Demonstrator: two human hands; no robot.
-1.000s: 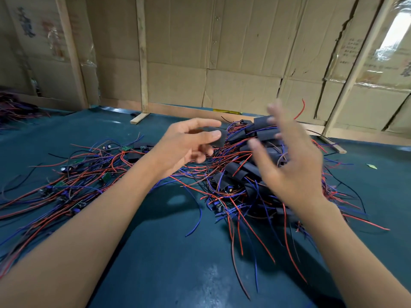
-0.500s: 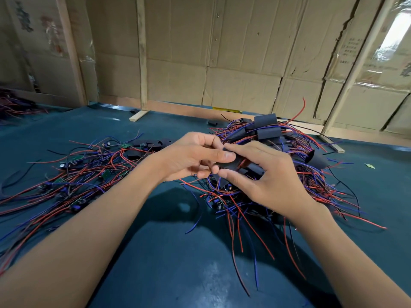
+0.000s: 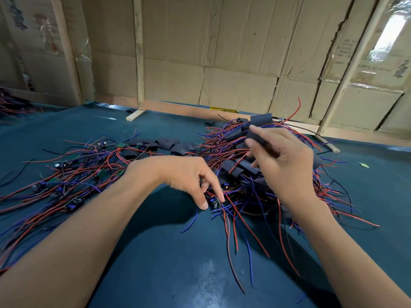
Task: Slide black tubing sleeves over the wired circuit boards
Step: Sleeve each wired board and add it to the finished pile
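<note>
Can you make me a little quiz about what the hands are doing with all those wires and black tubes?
1. True or false: the right hand holds a black sleeve up above the pile of wires.
2. What is the left hand reaching for? A) a wired circuit board at the near edge of the pile B) a pair of scissors C) the wooden post
3. Fill the gap: the tabletop is dark ____ in colour.

Key: 1 true; 2 A; 3 teal (blue-green).
</note>
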